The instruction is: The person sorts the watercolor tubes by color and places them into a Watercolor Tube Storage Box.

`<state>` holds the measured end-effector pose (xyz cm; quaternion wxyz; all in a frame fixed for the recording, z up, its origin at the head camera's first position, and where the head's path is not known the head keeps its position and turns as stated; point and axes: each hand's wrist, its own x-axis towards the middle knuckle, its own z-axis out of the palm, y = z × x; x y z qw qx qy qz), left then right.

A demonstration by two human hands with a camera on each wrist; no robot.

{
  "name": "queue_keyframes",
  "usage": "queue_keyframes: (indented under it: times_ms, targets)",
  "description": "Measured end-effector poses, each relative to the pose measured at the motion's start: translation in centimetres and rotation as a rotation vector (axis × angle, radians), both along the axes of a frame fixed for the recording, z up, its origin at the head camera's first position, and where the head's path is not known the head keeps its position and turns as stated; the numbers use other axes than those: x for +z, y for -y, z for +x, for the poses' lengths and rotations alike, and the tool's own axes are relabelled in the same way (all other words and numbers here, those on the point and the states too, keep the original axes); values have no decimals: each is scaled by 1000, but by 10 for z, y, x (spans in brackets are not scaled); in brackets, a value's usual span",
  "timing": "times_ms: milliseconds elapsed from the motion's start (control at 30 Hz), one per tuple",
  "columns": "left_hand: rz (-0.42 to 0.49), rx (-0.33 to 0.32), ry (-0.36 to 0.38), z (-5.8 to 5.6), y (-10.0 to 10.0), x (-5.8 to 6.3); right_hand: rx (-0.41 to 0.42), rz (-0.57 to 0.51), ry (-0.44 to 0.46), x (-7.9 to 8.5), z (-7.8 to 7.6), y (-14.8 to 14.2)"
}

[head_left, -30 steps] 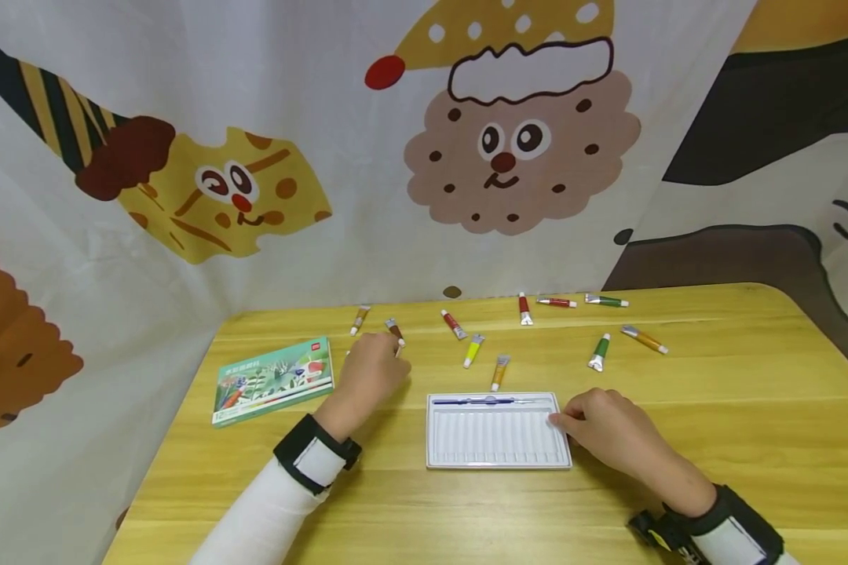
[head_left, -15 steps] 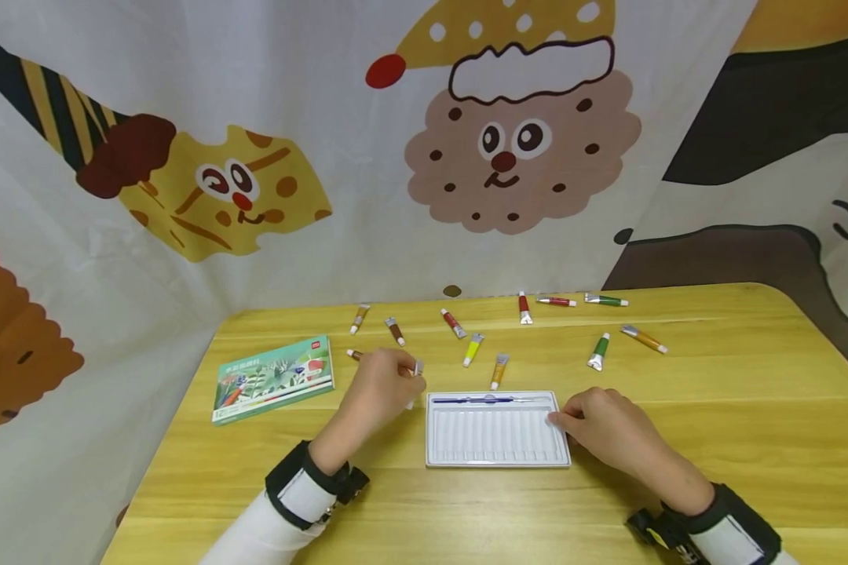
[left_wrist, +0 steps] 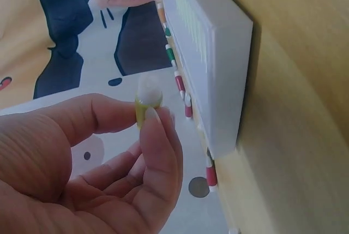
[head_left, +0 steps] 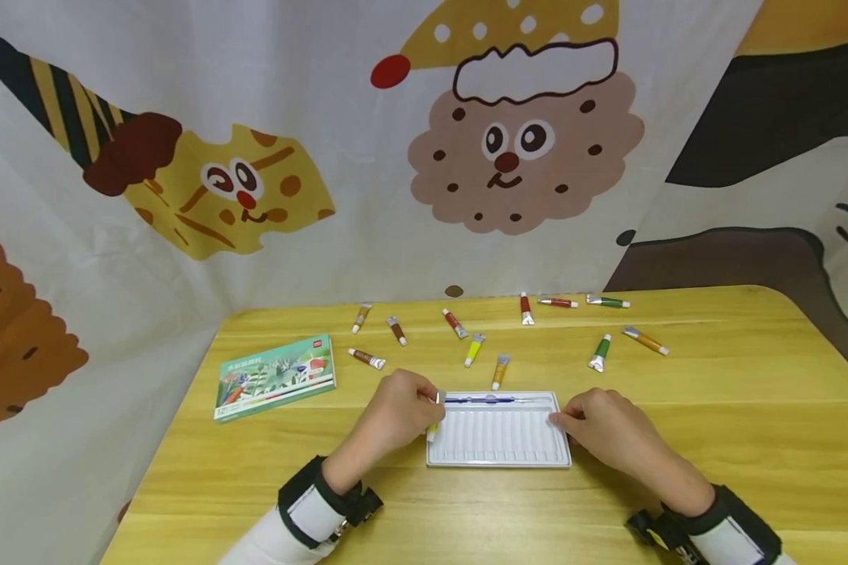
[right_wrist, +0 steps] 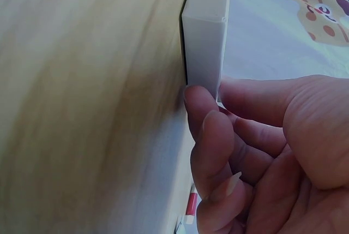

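Observation:
My left hand (head_left: 399, 410) pinches a small yellow paint tube (head_left: 433, 432) between thumb and fingers, over the left end of a white slotted tray (head_left: 498, 463). In the left wrist view the tube's white cap (left_wrist: 149, 88) points toward the tray's side wall. A thin blue paintbrush (head_left: 491, 400) lies in the long groove along the tray's far side. My right hand (head_left: 604, 431) grips the tray's right edge, thumb on the rim; in the right wrist view the fingers (right_wrist: 211, 144) curl against the tray's outer side.
Several paint tubes lie scattered behind the tray, among them a brown tube (head_left: 367, 359), an orange tube (head_left: 500, 372) and a green tube (head_left: 599, 353). A green paint box (head_left: 275, 378) lies at the left. A printed curtain (head_left: 367, 267) hangs behind the wooden table (head_left: 735, 392).
My left hand has moved from among the tubes at the back left, nearer and rightward to the tray, bringing the yellow paint tube. The right hand has stayed on the tray edge.

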<state>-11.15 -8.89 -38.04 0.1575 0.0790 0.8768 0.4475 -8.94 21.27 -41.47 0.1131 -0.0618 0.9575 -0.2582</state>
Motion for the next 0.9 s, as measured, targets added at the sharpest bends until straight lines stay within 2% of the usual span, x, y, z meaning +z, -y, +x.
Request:
queue_keyframes:
  times_ms: [233, 433, 900]
  targets:
    - [-49, -10, 21, 3, -5, -8, 8, -2, -13, -1, 1, -1]
    - [-112, -12, 5, 4, -9, -13, 9, -6, -21, -1, 1, -1]
    - [-188, -19, 37, 5, -13, -10, 1, -10, -1, -2, 0, -2]
